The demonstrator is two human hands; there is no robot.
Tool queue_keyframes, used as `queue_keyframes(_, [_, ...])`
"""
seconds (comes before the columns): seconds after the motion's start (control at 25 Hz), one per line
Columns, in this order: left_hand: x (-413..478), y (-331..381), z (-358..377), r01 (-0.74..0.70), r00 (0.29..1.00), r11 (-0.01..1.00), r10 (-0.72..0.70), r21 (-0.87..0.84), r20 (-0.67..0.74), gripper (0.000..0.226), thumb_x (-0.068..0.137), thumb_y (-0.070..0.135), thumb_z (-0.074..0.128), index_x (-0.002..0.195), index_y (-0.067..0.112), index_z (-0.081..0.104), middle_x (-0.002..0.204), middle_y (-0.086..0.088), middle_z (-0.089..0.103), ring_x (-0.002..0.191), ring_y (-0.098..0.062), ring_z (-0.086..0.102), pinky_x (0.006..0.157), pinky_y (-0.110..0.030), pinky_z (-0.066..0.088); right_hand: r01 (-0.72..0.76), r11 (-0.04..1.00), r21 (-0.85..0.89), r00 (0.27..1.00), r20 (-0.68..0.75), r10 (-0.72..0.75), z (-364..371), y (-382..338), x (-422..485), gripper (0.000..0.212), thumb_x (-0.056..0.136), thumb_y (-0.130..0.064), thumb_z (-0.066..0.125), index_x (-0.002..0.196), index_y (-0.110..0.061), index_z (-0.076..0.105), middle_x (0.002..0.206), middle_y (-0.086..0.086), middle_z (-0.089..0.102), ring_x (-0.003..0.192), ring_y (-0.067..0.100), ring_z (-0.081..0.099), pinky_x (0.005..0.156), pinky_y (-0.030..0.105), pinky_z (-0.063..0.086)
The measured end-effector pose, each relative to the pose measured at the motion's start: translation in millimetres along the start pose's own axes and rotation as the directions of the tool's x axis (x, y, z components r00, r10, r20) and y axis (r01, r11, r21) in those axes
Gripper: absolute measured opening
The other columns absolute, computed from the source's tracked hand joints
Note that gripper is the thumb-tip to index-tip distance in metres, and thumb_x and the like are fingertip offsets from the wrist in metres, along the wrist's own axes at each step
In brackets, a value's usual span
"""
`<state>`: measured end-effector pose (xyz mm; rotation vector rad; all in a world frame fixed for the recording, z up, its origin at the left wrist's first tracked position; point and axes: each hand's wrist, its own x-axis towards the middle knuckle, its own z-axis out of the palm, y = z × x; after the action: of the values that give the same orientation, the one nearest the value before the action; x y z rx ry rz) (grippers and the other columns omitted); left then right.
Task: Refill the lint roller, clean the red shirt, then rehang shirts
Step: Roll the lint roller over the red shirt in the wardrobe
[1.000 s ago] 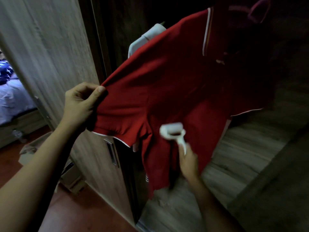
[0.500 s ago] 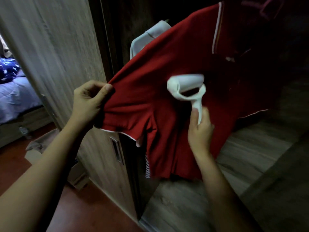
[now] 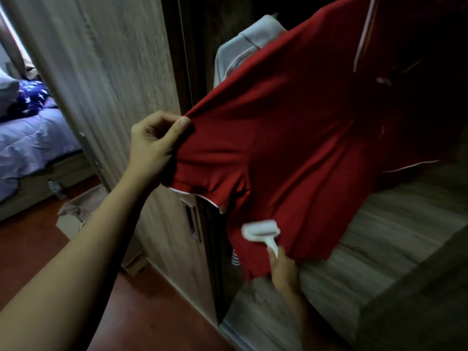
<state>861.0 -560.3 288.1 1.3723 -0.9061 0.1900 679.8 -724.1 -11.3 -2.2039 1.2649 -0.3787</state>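
Left hand [image 3: 154, 145] pinching sleeve of hanging red cotton shirt [image 3: 291, 138], right hand [image 3: 283, 269] gripping white lint roller [image 3: 260, 230] against lower hem

A reddish-brown floor [image 3: 157, 323] carries an open cardboard box [image 3: 76, 211]; the bed [image 3: 33, 145] bears a rumpled lilac cover.

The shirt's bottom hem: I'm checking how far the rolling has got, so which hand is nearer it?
Right. The right hand holds the lint roller low by the hem; the left hand pinches the red shirt up at its sleeve.

No text can be read anywhere (too dim).
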Motion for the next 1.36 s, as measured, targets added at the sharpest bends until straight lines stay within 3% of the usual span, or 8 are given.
queue_keyframes(0.08, [0,0,0,0.004,1.000,1.000,-0.004,0.007,0.007,0.017,0.087,0.010,0.062,0.074,0.022,0.062,0.063,0.022,0.068,0.061,0.009,0.059,0.062,-0.010,0.047,-0.079,0.993,-0.093,0.991,0.101,0.089,6,15,-3,0.044,0.096,-0.043,0.037,0.115,-0.006,0.053,0.103,0.023,0.068,0.097,0.037,0.064,0.078,0.038,0.050])
queue_keyframes(0.16, [1,0,1,0.003,1.000,1.000,-0.003,0.006,0.017,0.016,0.087,0.009,0.061,0.075,0.020,0.061,0.062,0.023,0.068,0.060,0.010,0.058,0.062,-0.009,0.047,-0.069,0.997,0.017,0.997,0.045,0.068,-5,9,-6,0.039,0.096,-0.039,0.039,0.109,-0.005,0.055,0.096,0.024,0.068,0.091,0.039,0.065,0.074,0.038,0.051])
queue_keyframes(0.36, [1,-3,3,0.002,1.000,0.999,-0.002,-0.038,0.006,0.018,0.086,0.008,0.062,0.073,0.020,0.062,0.061,0.022,0.067,0.059,0.009,0.058,0.060,-0.009,0.047,0.220,0.927,0.305,0.906,-0.416,-0.079,-113,-71,-11,0.030,0.094,-0.030,0.048,0.093,-0.002,0.060,0.075,0.028,0.067,0.068,0.042,0.064,0.055,0.028,0.029])
queue_keyframes(0.52, [1,-2,2,0.007,1.000,0.998,-0.006,-0.058,0.019,0.015,0.086,0.008,0.062,0.074,0.018,0.062,0.062,0.021,0.068,0.060,0.009,0.058,0.062,-0.009,0.047,0.467,0.802,0.373,0.766,-0.623,-0.157,-217,-147,-20,0.019,0.092,-0.032,0.039,0.082,-0.017,0.046,0.055,-0.006,0.049,0.048,0.006,0.051,0.049,0.029,0.023])
queue_keyframes(0.64, [2,-2,1,0.018,1.000,0.997,-0.016,-0.074,0.025,0.020,0.085,0.009,0.063,0.071,0.023,0.065,0.062,0.020,0.068,0.060,0.007,0.058,0.061,-0.011,0.048,0.498,0.773,0.393,0.779,-0.594,-0.200,-229,-177,-33,0.026,0.089,-0.035,0.034,0.089,-0.012,0.047,0.058,-0.001,0.050,0.054,0.024,0.057,0.051,0.036,0.038])
queue_keyframes(0.88, [2,-5,-3,0.010,0.999,0.998,-0.007,-0.055,0.049,0.027,0.084,0.015,0.065,0.067,0.035,0.070,0.065,0.019,0.069,0.061,0.006,0.058,0.062,-0.014,0.049,0.439,0.817,0.374,0.893,-0.285,-0.349,-131,-159,-95,0.028,0.092,-0.033,0.038,0.092,-0.010,0.053,0.063,0.014,0.060,0.063,0.032,0.060,0.049,0.023,0.023])
queue_keyframes(1.12, [3,-3,-1,0.023,0.999,0.998,-0.020,-0.061,0.047,0.028,0.084,0.015,0.065,0.067,0.036,0.070,0.064,0.020,0.069,0.061,0.007,0.058,0.063,-0.012,0.048,0.381,0.793,0.476,0.811,-0.584,-0.039,-221,-158,-29,0.038,0.094,-0.032,0.034,0.100,-0.001,0.054,0.074,0.019,0.058,0.074,0.036,0.059,0.060,0.035,0.034])
queue_keyframes(1.36, [1,-4,-1,0.021,0.999,0.996,-0.019,-0.085,0.034,0.027,0.084,0.015,0.065,0.067,0.036,0.070,0.064,0.019,0.069,0.060,0.006,0.058,0.062,-0.012,0.049,0.406,0.858,0.316,0.819,-0.541,-0.188,-163,-131,-25,0.023,0.096,-0.020,0.042,0.097,0.001,0.051,0.077,0.031,0.065,0.069,0.044,0.062,0.052,0.031,0.027])
